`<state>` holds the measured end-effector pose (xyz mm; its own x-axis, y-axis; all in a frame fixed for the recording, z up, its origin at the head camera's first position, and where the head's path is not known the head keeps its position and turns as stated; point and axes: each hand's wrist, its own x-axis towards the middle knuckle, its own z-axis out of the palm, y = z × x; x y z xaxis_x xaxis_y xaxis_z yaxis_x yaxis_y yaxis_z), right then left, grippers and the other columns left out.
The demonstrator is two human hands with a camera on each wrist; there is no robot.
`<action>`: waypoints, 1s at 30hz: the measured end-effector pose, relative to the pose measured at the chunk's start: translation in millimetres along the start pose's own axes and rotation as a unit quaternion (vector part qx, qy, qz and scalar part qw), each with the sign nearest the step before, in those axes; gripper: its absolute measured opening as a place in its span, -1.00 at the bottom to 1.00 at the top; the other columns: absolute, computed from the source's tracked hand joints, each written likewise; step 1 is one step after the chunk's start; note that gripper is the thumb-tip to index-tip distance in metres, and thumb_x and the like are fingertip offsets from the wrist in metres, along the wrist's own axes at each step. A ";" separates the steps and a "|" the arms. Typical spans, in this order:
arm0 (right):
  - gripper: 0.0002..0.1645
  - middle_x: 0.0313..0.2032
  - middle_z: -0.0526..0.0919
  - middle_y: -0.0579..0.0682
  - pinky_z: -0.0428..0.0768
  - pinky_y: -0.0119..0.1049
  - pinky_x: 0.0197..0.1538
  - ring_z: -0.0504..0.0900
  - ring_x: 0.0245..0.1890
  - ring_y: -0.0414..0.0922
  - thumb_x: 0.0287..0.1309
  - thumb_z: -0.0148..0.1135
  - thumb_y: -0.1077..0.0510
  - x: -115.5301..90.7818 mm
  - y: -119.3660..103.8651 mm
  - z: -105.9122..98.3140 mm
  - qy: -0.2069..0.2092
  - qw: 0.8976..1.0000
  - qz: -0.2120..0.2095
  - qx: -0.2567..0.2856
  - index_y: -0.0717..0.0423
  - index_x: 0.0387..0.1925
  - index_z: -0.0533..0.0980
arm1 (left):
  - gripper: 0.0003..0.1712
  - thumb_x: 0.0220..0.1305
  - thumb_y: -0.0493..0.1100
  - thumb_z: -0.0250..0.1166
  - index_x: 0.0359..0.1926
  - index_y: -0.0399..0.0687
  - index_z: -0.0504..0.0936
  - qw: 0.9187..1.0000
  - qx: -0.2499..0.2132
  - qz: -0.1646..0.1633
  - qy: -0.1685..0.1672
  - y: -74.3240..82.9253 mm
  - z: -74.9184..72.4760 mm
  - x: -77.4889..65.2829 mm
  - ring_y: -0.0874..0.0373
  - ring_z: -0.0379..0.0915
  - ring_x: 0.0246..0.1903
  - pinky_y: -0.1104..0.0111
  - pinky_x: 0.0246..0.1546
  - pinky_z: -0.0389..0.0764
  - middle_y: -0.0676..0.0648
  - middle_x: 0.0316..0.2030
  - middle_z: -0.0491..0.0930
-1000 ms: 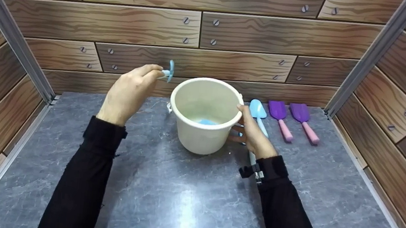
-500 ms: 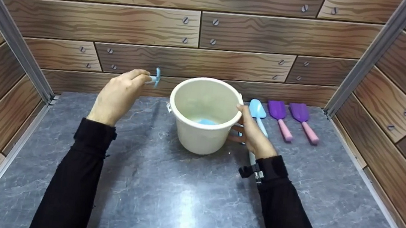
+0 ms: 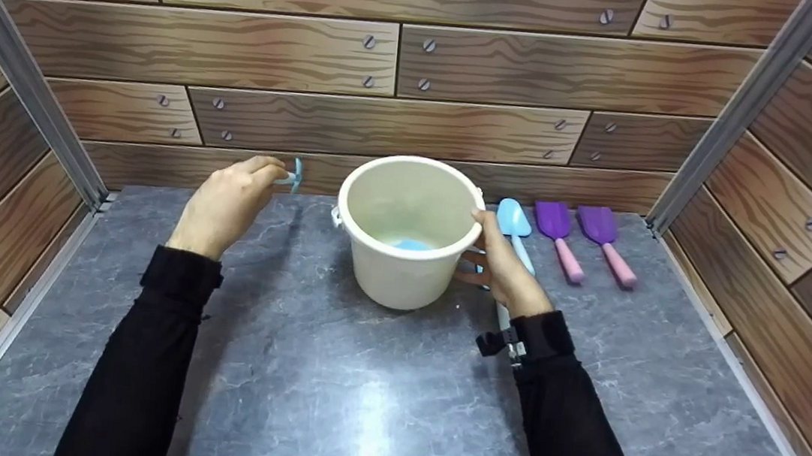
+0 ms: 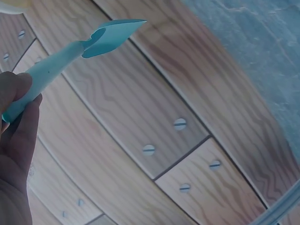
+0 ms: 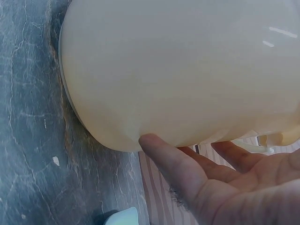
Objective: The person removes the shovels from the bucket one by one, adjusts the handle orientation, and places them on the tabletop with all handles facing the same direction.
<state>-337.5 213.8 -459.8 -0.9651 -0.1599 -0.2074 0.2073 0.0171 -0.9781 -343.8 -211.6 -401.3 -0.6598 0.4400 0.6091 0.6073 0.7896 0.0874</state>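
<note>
My left hand [image 3: 223, 205] pinches the light blue handle of a small toy shovel [image 4: 115, 37] between thumb and fingers, above the back left of the table. The shovel's pointed blade faces away from the fingers. A cream-coloured bucket [image 3: 401, 273] stands upright at the centre back. My right hand [image 3: 503, 268] holds it at its right side, thumb at the rim and fingers against the outer wall. In the right wrist view the fingertips touch the bucket wall [image 5: 178, 79]. A light blue patch [image 3: 413, 245] shows on the bucket's bottom; what it is, I cannot tell.
Right of the bucket lies a light blue shovel [image 3: 515, 220], partly hidden by the right hand. Further right lie two purple shovels [image 3: 554, 221] with pink handles [image 3: 619, 265]. Wood-patterned walls [image 3: 386, 128] enclose the grey marbled table [image 3: 329, 386].
My left hand has moved left and slightly lower with the blue shovel, away from the bucket. The right hand and the bucket have stayed in place.
</note>
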 end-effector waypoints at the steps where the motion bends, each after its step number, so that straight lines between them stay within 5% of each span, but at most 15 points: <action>1: 0.05 0.83 0.26 0.30 0.45 0.42 0.79 0.24 0.85 0.37 0.64 -0.25 -0.41 -0.1 -0.2 0.2 0.000 1.000 0.000 0.000 0.15 0.82 0.25 | -0.72 0.54 -0.53 0.43 0.17 -0.34 0.83 1.000 0.001 -0.001 -0.002 -1.4 1.6 -1.4 -0.28 0.87 0.24 -0.04 0.29 0.92 -0.28 0.24 0.86; 20: 0.06 0.84 0.25 0.28 0.45 0.43 0.79 0.22 0.86 0.36 0.64 -0.22 -0.43 0.7 0.2 -0.9 -0.004 1.000 0.001 -0.001 0.11 0.84 0.24 | -0.74 0.56 -0.53 0.40 0.17 -0.38 0.83 0.998 0.013 -0.025 -0.056 -24.0 25.1 -25.8 -0.32 0.89 0.17 -0.08 0.20 0.94 -0.32 0.17 0.87; 30: 0.04 0.84 0.25 0.27 0.47 0.42 0.78 0.22 0.86 0.36 0.64 -0.22 -0.43 0.7 1.1 -1.3 -0.006 1.000 0.002 -0.001 0.08 0.84 0.25 | -0.72 0.54 -0.55 0.38 0.16 -0.36 0.84 0.998 0.008 -0.034 -0.056 -30.4 29.5 -34.4 -0.32 0.90 0.14 -0.11 0.16 0.94 -0.31 0.15 0.88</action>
<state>-338.2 215.0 -461.0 -0.9624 -0.1712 -0.2109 0.2107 0.0196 -0.9774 -352.6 -238.2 -448.1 -0.7452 0.4299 0.5097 0.5531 0.8255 0.1123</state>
